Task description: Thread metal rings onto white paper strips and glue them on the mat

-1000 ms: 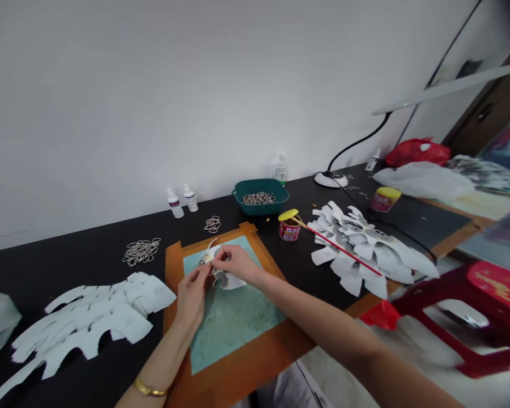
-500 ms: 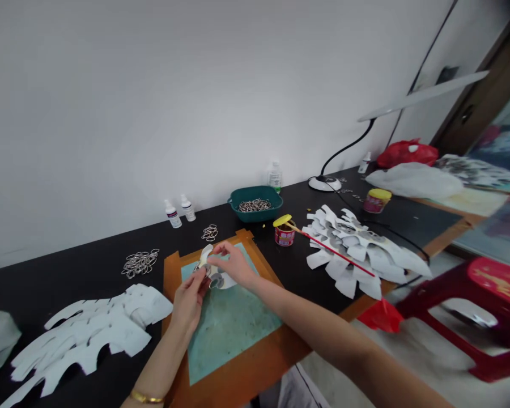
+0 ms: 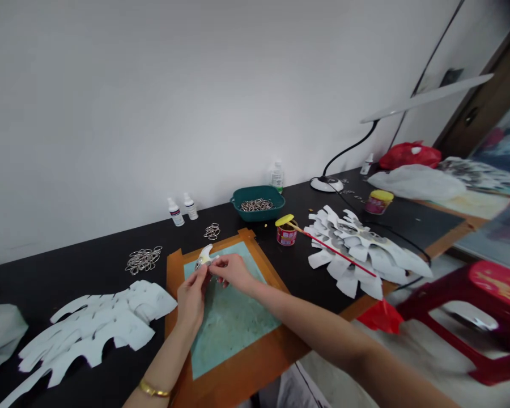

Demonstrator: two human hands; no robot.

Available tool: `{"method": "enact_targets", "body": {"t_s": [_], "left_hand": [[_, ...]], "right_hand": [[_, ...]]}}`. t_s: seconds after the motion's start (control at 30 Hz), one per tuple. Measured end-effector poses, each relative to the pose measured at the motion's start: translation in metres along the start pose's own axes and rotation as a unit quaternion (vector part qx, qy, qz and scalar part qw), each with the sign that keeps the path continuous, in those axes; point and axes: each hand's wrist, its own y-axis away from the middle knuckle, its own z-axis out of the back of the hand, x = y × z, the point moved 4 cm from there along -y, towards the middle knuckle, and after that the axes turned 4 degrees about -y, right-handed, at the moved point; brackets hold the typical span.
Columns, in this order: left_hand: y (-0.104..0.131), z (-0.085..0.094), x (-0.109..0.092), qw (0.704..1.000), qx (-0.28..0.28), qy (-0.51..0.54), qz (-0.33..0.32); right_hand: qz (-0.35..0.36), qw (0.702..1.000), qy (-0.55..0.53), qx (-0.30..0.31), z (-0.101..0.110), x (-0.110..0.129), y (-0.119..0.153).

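Observation:
Over the upper left of a pale green work sheet (image 3: 233, 328), my left hand (image 3: 192, 297) pinches a small white cut-out piece (image 3: 205, 253) with scalloped edges. A metal ring (image 3: 199, 263) shows on that piece near my left fingertips. My right hand (image 3: 233, 273) meets the left at the piece's lower right edge, thumb and fingers closed on it. The right fingers hide most of the lower part of the piece. Brown tape (image 3: 176, 280) borders the sheet.
Left lie white cut-outs (image 3: 106, 317) and loose metal rings (image 3: 143, 260). Behind stand a green basin (image 3: 257, 215) of rings and white bottles (image 3: 176, 214). Right are a red tin (image 3: 286, 236) with a brush (image 3: 340, 253) across it, finished-looking pieces (image 3: 352, 243), a lamp (image 3: 326, 185) and a red stool (image 3: 446, 289).
My right hand has come down and closer to my left fingertips. The lower part of the white piece, visible before below the right hand, is now mostly hidden. The view has shifted slightly.

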Motion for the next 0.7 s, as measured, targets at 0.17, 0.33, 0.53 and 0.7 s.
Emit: {"method": "enact_targets", "body": {"t_s": [0.17, 0.33, 0.53, 0.7], "left_hand": [[-0.003, 0.000, 0.000, 0.999, 0.029, -0.027, 0.004], [-0.008, -0.001, -0.006, 0.994, 0.046, -0.100, -0.007], [-0.008, -0.002, -0.002, 0.997, 0.049, -0.043, 0.032], [-0.011, 0.008, 0.004, 0.999, -0.012, -0.035, -0.017]], "right_hand": [[-0.002, 0.999, 0.032, 0.020, 0.005, 0.005, -0.001], [-0.010, 0.996, 0.069, 0.050, 0.016, 0.018, -0.002], [-0.007, 0.999, 0.023, 0.039, 0.014, 0.017, 0.001], [-0.017, 1.000, -0.008, -0.004, 0.012, 0.016, 0.001]]}}
